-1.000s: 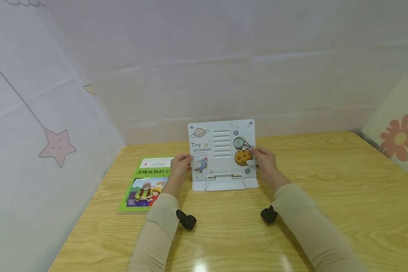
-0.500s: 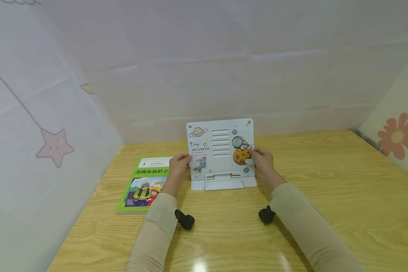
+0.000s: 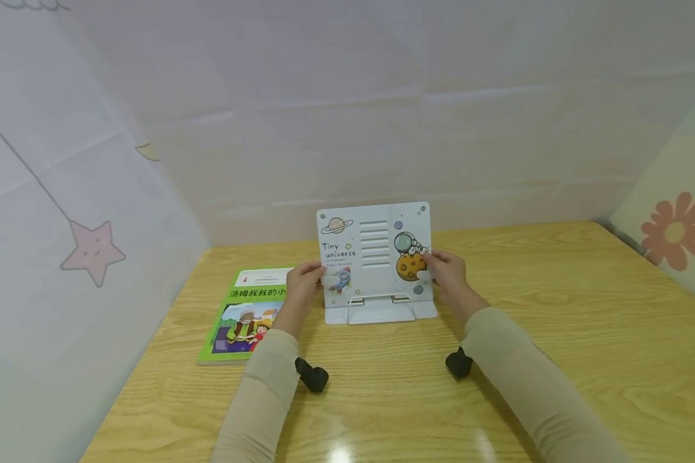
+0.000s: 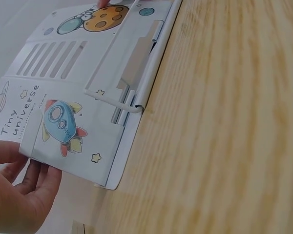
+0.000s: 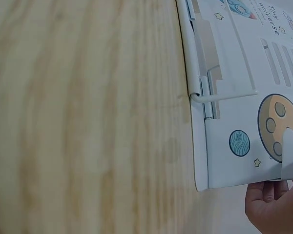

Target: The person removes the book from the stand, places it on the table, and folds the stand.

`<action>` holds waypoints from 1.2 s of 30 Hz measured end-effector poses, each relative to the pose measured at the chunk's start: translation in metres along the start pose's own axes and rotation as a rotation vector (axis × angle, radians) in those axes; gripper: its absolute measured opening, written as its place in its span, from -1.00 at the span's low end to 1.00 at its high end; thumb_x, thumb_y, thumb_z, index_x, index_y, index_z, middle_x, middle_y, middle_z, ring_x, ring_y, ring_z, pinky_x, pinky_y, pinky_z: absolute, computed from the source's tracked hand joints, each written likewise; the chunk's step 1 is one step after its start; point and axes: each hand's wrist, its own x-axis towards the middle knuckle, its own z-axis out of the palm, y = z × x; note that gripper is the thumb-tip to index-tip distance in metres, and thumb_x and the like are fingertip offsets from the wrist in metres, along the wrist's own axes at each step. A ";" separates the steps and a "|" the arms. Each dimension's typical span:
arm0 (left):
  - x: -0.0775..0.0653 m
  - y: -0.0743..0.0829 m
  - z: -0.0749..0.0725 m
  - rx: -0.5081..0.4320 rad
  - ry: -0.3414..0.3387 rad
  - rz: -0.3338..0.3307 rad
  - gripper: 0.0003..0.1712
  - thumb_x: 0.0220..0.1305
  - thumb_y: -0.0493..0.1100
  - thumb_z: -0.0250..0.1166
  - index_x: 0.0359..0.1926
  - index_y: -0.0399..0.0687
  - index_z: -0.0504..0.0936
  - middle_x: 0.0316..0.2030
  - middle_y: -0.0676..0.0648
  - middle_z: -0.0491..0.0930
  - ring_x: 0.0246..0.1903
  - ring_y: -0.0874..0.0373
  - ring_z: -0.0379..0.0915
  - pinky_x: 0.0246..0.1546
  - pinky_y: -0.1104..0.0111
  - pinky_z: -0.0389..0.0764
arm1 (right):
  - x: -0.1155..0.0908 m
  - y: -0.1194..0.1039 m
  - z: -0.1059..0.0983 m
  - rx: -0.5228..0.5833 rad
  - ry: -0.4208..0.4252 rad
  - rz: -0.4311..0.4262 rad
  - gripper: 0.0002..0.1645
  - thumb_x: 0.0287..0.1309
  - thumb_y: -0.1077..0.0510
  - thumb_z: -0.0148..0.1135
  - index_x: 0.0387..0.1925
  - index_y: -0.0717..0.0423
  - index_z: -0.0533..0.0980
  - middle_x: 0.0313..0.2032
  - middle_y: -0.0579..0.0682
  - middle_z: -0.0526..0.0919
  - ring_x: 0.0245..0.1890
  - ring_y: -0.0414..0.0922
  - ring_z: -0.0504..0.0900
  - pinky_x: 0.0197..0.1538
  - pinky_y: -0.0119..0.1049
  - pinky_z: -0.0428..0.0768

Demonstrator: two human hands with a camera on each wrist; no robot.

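Head view: a white book stand stands upright on the wooden table, its base resting on the wood. The left hand grips its left edge and the right hand grips its right edge. A green book lies flat to the left, partly behind the left arm.

Left wrist view: thumb and fingers pinch the stand's side near a rocket drawing; a wire bar crosses its lower front.

Right wrist view: curled fingers hold the opposite side beside a white tab.

White space-printed book stand, nearly upright on table
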 end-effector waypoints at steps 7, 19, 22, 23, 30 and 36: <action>-0.002 0.000 -0.002 0.006 -0.014 0.000 -0.79 0.13 -0.31 0.12 -0.19 -0.28 0.50 -0.22 -0.15 0.47 -0.31 0.09 0.41 -0.22 0.25 0.45 | 0.001 -0.002 -0.002 -0.033 -0.023 0.002 -0.52 0.16 0.11 0.01 0.09 0.25 0.30 0.08 0.13 0.30 0.01 -0.03 0.27 -0.01 -0.21 0.32; -0.011 0.000 -0.007 0.036 -0.066 0.019 -0.82 0.14 -0.31 0.12 -0.23 -0.31 0.52 -0.26 -0.16 0.49 -0.33 0.07 0.44 -0.22 0.23 0.45 | 0.002 -0.007 -0.003 -0.108 -0.032 -0.005 -0.52 0.15 0.09 0.02 0.07 0.26 0.31 0.04 0.13 0.34 -0.01 -0.03 0.31 -0.04 -0.25 0.37; -0.012 0.001 -0.008 0.050 -0.080 0.020 -0.82 0.13 -0.31 0.13 -0.23 -0.31 0.52 -0.26 -0.17 0.50 -0.33 0.07 0.46 -0.23 0.22 0.46 | 0.005 -0.008 -0.003 -0.122 -0.048 -0.008 -0.52 0.17 0.09 0.00 0.07 0.27 0.30 0.05 0.14 0.33 0.00 -0.02 0.30 -0.01 -0.23 0.34; -0.012 0.001 -0.009 0.055 -0.086 0.022 -0.82 0.13 -0.31 0.13 -0.24 -0.32 0.52 -0.26 -0.17 0.50 -0.33 0.07 0.46 -0.23 0.22 0.47 | 0.005 -0.008 -0.002 -0.130 -0.053 -0.014 -0.51 0.17 0.09 0.00 0.07 0.28 0.30 0.05 0.15 0.33 0.00 -0.02 0.29 -0.01 -0.22 0.34; -0.018 0.004 -0.017 0.101 -0.134 0.031 -0.82 0.13 -0.32 0.13 -0.24 -0.35 0.52 -0.29 -0.19 0.51 -0.35 0.06 0.48 -0.22 0.21 0.47 | 0.013 -0.006 0.002 -0.203 -0.024 -0.055 -0.56 0.14 0.08 0.04 -0.02 0.30 0.38 -0.02 0.16 0.39 -0.09 -0.03 0.34 -0.17 -0.28 0.42; -0.024 0.005 -0.021 0.129 -0.181 0.020 -0.80 0.12 -0.34 0.14 -0.21 -0.37 0.51 -0.28 -0.21 0.52 -0.34 0.06 0.49 -0.18 0.18 0.45 | 0.031 0.001 0.002 -0.261 0.002 -0.079 -0.54 0.08 0.03 0.11 -0.08 0.28 0.43 -0.09 0.14 0.45 -0.15 -0.04 0.40 -0.37 -0.32 0.47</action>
